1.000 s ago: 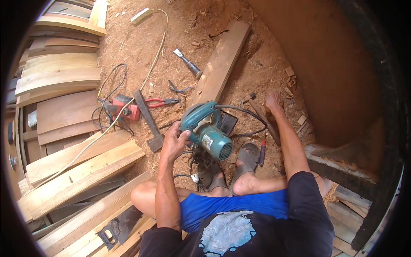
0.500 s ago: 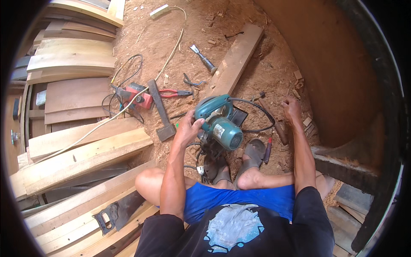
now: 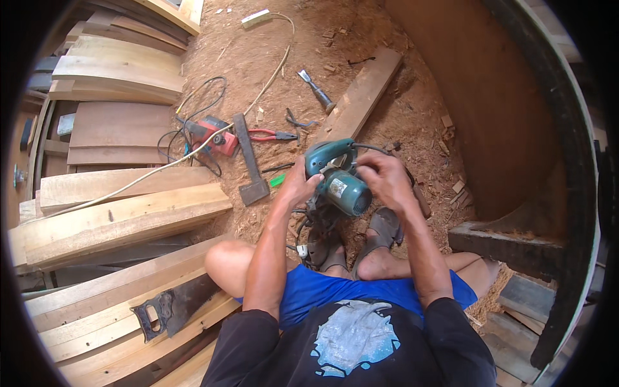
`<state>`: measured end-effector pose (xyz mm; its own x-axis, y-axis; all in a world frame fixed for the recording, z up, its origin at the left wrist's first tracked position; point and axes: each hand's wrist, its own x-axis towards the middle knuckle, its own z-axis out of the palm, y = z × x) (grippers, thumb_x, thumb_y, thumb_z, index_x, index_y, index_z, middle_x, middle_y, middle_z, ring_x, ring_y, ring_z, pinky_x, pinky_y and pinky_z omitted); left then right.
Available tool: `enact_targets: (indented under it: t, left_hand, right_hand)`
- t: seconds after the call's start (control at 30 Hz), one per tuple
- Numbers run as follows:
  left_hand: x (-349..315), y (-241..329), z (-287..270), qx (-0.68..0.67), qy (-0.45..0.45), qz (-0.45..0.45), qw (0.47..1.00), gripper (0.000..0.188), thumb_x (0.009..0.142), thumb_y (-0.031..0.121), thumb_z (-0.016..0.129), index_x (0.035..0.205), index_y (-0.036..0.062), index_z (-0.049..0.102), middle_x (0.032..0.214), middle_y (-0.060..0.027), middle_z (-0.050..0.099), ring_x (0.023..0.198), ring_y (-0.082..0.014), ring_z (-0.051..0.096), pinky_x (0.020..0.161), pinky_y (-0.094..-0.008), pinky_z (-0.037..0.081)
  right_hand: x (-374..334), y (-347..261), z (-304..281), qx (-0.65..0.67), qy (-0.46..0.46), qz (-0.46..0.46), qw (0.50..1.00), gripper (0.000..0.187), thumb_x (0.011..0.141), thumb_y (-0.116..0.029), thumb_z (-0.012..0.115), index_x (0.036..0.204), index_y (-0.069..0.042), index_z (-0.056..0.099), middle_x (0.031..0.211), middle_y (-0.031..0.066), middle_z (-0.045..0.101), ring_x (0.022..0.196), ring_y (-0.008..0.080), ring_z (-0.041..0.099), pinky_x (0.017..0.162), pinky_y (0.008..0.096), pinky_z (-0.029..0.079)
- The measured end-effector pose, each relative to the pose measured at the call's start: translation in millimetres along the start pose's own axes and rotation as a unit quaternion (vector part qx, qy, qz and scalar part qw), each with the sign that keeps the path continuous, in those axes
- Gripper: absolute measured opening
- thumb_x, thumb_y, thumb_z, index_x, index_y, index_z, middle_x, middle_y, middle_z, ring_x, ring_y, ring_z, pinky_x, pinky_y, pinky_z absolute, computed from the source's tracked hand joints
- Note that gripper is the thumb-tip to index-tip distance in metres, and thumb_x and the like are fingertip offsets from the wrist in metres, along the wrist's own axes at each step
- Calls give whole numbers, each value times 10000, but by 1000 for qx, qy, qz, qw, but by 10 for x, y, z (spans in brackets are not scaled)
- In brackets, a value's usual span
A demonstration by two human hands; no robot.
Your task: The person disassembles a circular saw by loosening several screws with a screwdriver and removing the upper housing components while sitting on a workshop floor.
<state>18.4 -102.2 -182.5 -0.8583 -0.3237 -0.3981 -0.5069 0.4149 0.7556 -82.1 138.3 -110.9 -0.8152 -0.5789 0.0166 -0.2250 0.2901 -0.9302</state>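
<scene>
My left hand (image 3: pixel 302 185) is closed around the left side of a teal circular saw (image 3: pixel 346 191), held tilted above my feet. My right hand (image 3: pixel 385 177) is at the saw's right side, its fingers bent and drawn together close to the housing. What those fingers pinch, if anything, is hidden. Beyond the saw lies a wooden plank (image 3: pixel 361 97) on the ground. To the left of the saw are a hammer (image 3: pixel 251 161) with a dark handle, red-handled pliers (image 3: pixel 272 135) and a red power tool (image 3: pixel 216 134) with its cord.
A chisel (image 3: pixel 316 91) and a small bent tool (image 3: pixel 300 120) lie on the sawdust-covered ground. Stacked boards (image 3: pixel 122 222) fill the left side, with a handsaw (image 3: pixel 171 309) on them. A pale cable runs to a power strip (image 3: pixel 256 19). A large brown curved panel (image 3: pixel 496 103) stands at right.
My right hand has come left from the open ground to the saw's side. My left hand stays on the saw, which has shifted slightly. The view has turned a little.
</scene>
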Motion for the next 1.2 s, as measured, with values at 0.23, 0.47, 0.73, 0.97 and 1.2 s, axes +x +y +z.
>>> enact_targets:
  t: [0.23,0.47,0.73,0.97,1.2]
  left_hand:
    - [64,-152,52,26,27,45,998,590,954,216,813,1410,24,491,1217,-253,714,1048,-317,733,877,-443,586]
    - [58,-166,36,10,34,74,997,637,940,215,803,1453,24,476,1261,-268,708,1164,-348,707,1006,-463,541]
    - [48,-122,24,10,27,50,998,624,948,187,767,1471,21,470,1273,-286,704,1203,-384,703,1014,-464,536]
    - [26,-69,13,17,19,35,999,598,953,175,758,1460,12,484,1313,-293,687,1236,-404,687,1040,-466,529]
    - [65,-146,38,18,24,46,998,610,954,161,753,1483,23,483,1369,-304,662,1278,-422,665,1068,-477,519]
  right_hand:
    - [292,123,808,-54,-31,-42,997,171,894,-94,715,1027,-6,778,992,227,761,954,403,736,849,477,567]
    - [428,182,929,-92,-50,-45,993,187,876,-127,737,1007,-2,783,999,235,761,971,430,726,874,503,560]
    - [455,99,995,-110,-34,18,993,209,900,-181,759,1005,-1,757,958,252,748,948,457,718,862,525,554]
    - [393,108,1028,-192,-8,-28,981,177,925,-158,745,978,11,736,933,264,739,945,478,710,831,560,550]
    - [380,23,1084,-191,-11,-11,982,167,938,-159,731,980,2,737,940,274,744,949,482,719,828,569,557]
